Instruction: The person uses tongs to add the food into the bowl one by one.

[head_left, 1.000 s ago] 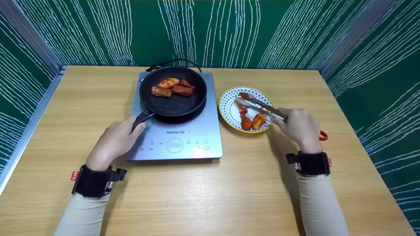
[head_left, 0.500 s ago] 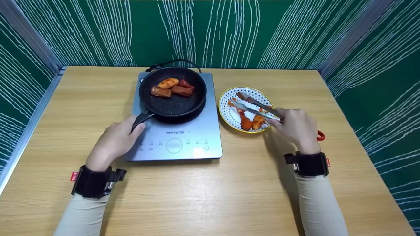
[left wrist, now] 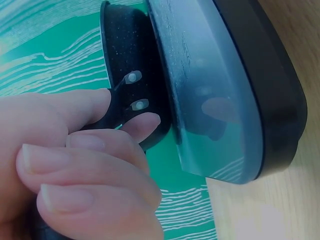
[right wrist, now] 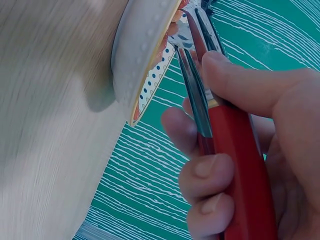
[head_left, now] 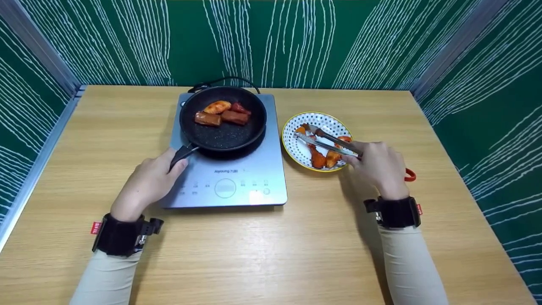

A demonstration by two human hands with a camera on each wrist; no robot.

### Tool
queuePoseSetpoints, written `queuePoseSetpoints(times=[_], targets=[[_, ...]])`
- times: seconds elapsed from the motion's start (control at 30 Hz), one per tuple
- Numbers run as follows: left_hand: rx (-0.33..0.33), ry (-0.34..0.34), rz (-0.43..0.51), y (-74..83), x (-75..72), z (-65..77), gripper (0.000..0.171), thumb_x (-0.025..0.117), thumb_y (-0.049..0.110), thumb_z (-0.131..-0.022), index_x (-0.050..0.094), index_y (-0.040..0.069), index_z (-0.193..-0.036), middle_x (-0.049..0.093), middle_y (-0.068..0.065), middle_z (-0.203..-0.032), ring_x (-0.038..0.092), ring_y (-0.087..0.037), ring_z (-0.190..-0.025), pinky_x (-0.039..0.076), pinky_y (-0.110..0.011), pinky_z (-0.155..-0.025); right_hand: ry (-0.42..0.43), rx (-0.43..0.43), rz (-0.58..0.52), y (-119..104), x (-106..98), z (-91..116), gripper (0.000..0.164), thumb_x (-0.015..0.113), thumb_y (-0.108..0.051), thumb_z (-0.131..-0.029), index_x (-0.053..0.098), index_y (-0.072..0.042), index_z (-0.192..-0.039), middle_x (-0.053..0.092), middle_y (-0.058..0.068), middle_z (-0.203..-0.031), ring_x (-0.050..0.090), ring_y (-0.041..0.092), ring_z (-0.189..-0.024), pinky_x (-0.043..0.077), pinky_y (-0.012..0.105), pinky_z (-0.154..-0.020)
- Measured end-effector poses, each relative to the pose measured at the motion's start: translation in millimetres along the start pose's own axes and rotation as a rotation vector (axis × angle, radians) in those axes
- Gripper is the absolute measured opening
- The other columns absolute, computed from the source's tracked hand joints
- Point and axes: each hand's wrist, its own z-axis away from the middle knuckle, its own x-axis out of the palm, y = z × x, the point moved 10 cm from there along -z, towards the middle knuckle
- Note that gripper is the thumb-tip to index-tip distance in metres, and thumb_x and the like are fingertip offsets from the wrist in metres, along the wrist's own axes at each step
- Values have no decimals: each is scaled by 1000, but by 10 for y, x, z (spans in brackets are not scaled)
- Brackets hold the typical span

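My left hand (head_left: 150,180) grips the black handle (head_left: 183,156) of a frying pan (head_left: 224,137) on the induction cooker (head_left: 254,169). Two brown blocks of food (head_left: 235,117), an orange-yellow piece (head_left: 217,106) and a dark red piece (head_left: 240,108) lie in the pan. In my right hand (head_left: 379,165) are metal tongs (head_left: 338,144) with red grips (right wrist: 240,170), fingers curled round them. The tong tips reach into a dotted plate (head_left: 292,150) with a yellow rim, over an orange piece (head_left: 301,130) at its left side. A drumstick-like piece (head_left: 317,159) and other orange pieces lie nearer its front.
A black cord (head_left: 228,78) runs behind the cooker, whose touch panel (head_left: 225,188) faces me. Both stand on a wooden table (head_left: 254,254). Green walls (head_left: 271,42) with white lines enclose the back and sides. The plate stands close to the cooker's right edge.
My right hand and the tongs have shifted left, and the tong tips have moved to the plate's left side, closer together. The left hand and the pan have stayed put.
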Motion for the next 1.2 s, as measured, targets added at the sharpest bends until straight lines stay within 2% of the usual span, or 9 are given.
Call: queuePoseSetpoints(times=[0.17, 0.53, 0.7, 0.9, 1.0, 1.13, 1.2], targets=[[0, -1, -1, 7, -2, -2, 33, 45, 41, -115, 51, 9, -117, 43, -8, -83, 52, -30, -78, 33, -39, -64, -4, 7, -9, 4, -1, 0, 45, 81, -39, -96, 75, -13, -132, 74, 17, -106, 57, 35, -79, 34, 42, -66], [1, 1, 3, 11, -7, 11, 31, 45, 40, -115, 52, 10, -118, 43, -8, -83, 53, -30, -79, 33, -38, -64, 22, -18, 31, -23, -35, -4, 39, 80, -35, -97, 77, -14, -130, 71, 14, -95, 56, 35, -72, 33, 41, -60], [-2, -2, 6, 8, -2, 11, 31, 45, 40, -115, 52, 10, -118, 43, -8, -83, 53, -30, -79, 33, -38, -64, 21, -26, 43, -24, -47, 0, 41, 79, -35, -98, 75, -14, -133, 72, 15, -96, 56, 34, -71, 33, 40, -59], [-3, -3, 5, 1, 3, 9, 32, 45, 40, -115, 52, 9, -119, 44, -8, -83, 53, -29, -78, 33, -38, -64, 63, -57, 48, -65, -113, 2, 40, 81, -34, -97, 76, -15, -132, 76, 16, -102, 59, 34, -71, 36, 41, -57], [-2, -4, 5, 1, 4, 11, 31, 45, 40, -115, 52, 9, -119, 44, -8, -83, 53, -29, -78, 34, -38, -64, 91, -84, 69, -111, -160, 5, 39, 80, -34, -98, 76, -15, -131, 73, 16, -95, 56, 33, -66, 33, 40, -54], [2, 2, 3, 6, -3, 8, 31, 45, 40, -115, 52, 9, -117, 44, -8, -83, 53, -30, -78, 34, -38, -64, 141, -123, 75, -193, -255, 32, 37, 79, -34, -99, 76, -14, -130, 73, 16, -94, 56, 33, -64, 32, 39, -51], [8, 5, 0, 11, -5, -1, 32, 45, 40, -115, 52, 9, -116, 45, -8, -83, 53, -30, -78, 33, -39, -64, 179, -142, 65, -235, -323, 58, 36, 79, -35, -99, 76, -14, -128, 75, 17, -98, 61, 35, -67, 34, 41, -50]])
